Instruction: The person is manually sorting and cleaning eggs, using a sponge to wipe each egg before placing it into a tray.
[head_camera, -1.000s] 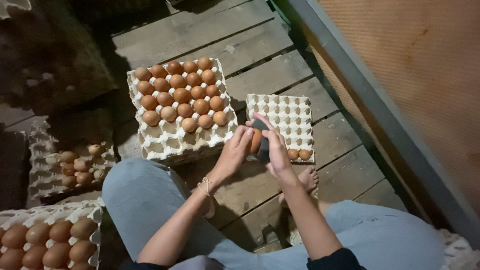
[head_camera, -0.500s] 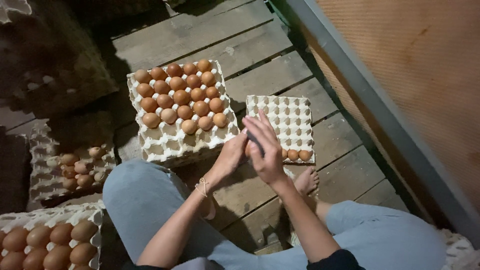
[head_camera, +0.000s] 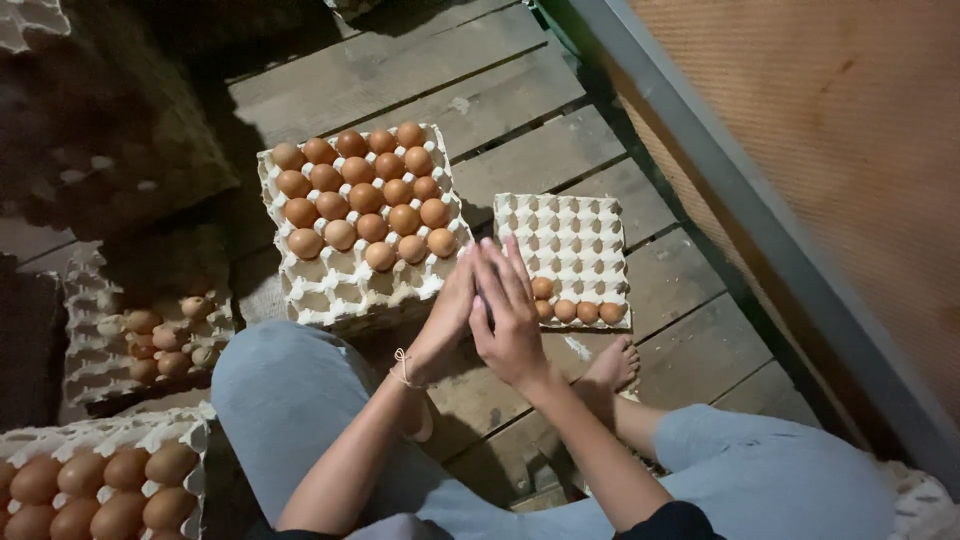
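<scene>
Head view, left to right from the small egg tray (head_camera: 575, 235): far to its left lie a low tray of pale eggs (head_camera: 160, 330) and a fuller tray (head_camera: 95, 485); just beside it, a stacked tray of brown eggs (head_camera: 360, 195). Left hand (head_camera: 448, 320) and right hand (head_camera: 510, 315) press together at its near-left corner, fingers extended; whether they enclose an egg cannot be told. Five eggs (head_camera: 575, 310) fill its near row, probably loaded from the closest edge.

The floor (head_camera: 400, 70) is made of old grey wooden planks with dark gaps between them. On the right runs a long grey metal bar (head_camera: 760, 230), and behind it is an orange-brown mesh wall (head_camera: 850, 110). The left side is dark and shadowy.
</scene>
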